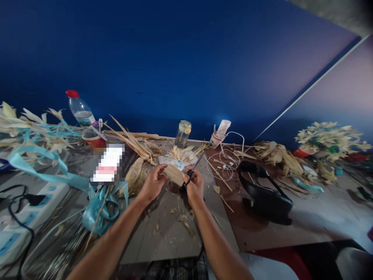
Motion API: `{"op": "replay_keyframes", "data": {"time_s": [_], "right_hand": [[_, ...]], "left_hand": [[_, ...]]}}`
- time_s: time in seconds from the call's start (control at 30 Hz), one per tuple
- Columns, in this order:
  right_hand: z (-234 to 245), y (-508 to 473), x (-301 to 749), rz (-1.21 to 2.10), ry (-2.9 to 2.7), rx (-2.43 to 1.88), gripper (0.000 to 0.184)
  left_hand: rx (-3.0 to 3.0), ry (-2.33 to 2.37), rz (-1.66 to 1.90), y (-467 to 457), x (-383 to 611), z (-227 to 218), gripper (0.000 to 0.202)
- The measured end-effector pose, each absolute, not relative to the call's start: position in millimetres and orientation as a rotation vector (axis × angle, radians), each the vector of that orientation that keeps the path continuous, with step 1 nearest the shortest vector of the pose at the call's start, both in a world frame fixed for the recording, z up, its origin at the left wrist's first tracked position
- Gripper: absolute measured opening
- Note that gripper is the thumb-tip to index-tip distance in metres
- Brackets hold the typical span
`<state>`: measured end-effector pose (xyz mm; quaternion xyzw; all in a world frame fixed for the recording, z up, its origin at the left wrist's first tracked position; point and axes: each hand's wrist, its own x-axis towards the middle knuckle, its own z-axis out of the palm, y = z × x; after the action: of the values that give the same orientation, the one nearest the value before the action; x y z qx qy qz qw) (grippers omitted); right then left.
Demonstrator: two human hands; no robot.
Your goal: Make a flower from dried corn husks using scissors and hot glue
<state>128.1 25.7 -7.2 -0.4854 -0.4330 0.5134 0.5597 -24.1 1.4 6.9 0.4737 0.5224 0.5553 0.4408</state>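
Observation:
A flat, pale tan piece of corn husk (174,174) stretches between my two hands above the grey board. My left hand (154,182) is closed, pinching its left end between thumb and fingers. My right hand (194,187) is wrapped round black-handled scissors (190,174), whose thin blades point up and to the right, away from the husk. The right thumb also lies at the husk's right edge. Just beyond the husk, a husk flower (176,153) with a bit of light blue at its base rests on white paper.
Left are a phone (109,163), light blue ribbon (100,214), a power strip (37,212) and a red-capped bottle (80,109). A jar (183,133) and paper cup (217,140) stand at the back. Right lie white earphones (223,166), a black headset (265,194) and dried husks (275,155).

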Motion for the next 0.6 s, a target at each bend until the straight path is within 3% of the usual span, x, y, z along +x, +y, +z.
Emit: {"op": "replay_keyframes", "data": {"time_s": [0.1,0.3,0.6], "right_hand": [[-8.4,26.2,127.2,1.225,-0.987,-1.129,0.045],[-9.1,25.3,124.4,1.256,-0.975,-1.111,0.043],[-7.4,23.6,123.3,1.292,-0.942,-1.089,0.043]], "left_hand": [[1.188,1.305,1.459,0.9,-19.9,1.5,0.040],[1.374,1.446,1.431,-1.4,-21.6,-5.5,0.003],[1.473,1.517,1.370,-1.0,-22.5,1.4,0.024]]}}
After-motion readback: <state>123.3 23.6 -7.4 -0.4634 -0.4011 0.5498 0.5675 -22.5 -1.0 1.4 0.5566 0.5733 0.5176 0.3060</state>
